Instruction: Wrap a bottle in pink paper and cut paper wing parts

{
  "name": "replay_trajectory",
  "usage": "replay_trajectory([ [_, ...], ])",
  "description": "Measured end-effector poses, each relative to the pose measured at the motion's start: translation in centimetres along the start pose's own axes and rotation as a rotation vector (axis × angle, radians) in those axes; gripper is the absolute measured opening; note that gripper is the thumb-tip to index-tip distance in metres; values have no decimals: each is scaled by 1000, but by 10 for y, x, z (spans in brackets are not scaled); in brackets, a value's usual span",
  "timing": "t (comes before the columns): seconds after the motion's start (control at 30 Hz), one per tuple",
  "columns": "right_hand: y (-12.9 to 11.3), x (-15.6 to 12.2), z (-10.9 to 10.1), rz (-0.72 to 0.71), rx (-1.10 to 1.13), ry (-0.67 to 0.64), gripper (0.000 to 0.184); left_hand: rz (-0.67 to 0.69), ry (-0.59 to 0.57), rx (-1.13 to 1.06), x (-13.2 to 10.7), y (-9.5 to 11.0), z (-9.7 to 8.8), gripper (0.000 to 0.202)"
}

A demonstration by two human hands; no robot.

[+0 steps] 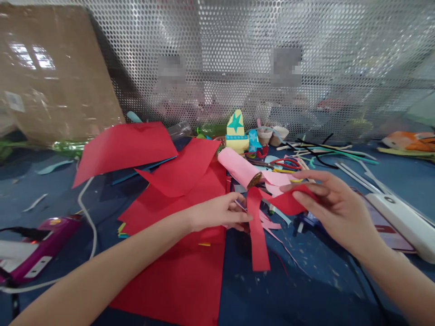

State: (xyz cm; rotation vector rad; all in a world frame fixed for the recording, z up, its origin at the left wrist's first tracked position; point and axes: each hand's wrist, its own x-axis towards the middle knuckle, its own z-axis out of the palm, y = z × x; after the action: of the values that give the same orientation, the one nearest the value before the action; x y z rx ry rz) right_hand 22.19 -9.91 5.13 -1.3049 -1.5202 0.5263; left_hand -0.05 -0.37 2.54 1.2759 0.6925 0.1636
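A red paper strip (260,246) hangs down in front of me, its upper end curling over. My left hand (226,212) pinches its edge between thumb and fingers. In my right hand (335,208), thumb and fingers hold a red paper piece (290,201) that reaches toward the strip's top; whether the two are joined I cannot tell. Just beyond lies a pink paper-wrapped tube (239,167) with a brown end. Pink paper scraps (272,224) lie beneath and behind the strip. Red paper sheets (200,280) are spread under and left of my left hand.
A cardboard sheet (50,68) leans against a perforated metal panel (217,40). At left lies a purple power strip (50,240) with a white cable. A yellow paper craft (236,131) stands behind the tube. Pipe cleaners (326,151), a phone (387,228) and a white device (401,222) lie right.
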Motion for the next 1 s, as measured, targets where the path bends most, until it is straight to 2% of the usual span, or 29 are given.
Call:
replay_trajectory([
  [0.07,-4,-8,5,-60,-37,-61,21,11,71,-83,3,-4,4,55],
  [0.13,-6,-13,9,-157,-135,-121,27,45,94,-174,5,-7,6,57],
  [0.23,-7,-16,14,-361,-289,-180,31,91,106,-256,7,-9,8,44],
  [0.3,-6,-15,17,-446,-338,-216,32,105,114,-284,7,-8,7,33],
  [0.5,8,-12,20,-469,-393,-331,32,166,56,-366,7,-3,0,31],
  [0.7,14,-13,22,-508,-395,-390,28,213,125,-333,5,0,-3,43],
  [0.83,10,-15,20,-448,-348,-423,22,241,172,-264,6,-2,-1,41],
  [0.93,9,-13,18,-232,-357,-250,18,283,168,-253,8,-6,-1,40],
  [1.0,10,-11,17,-53,-330,-124,26,312,166,-260,9,-7,-1,40],
])
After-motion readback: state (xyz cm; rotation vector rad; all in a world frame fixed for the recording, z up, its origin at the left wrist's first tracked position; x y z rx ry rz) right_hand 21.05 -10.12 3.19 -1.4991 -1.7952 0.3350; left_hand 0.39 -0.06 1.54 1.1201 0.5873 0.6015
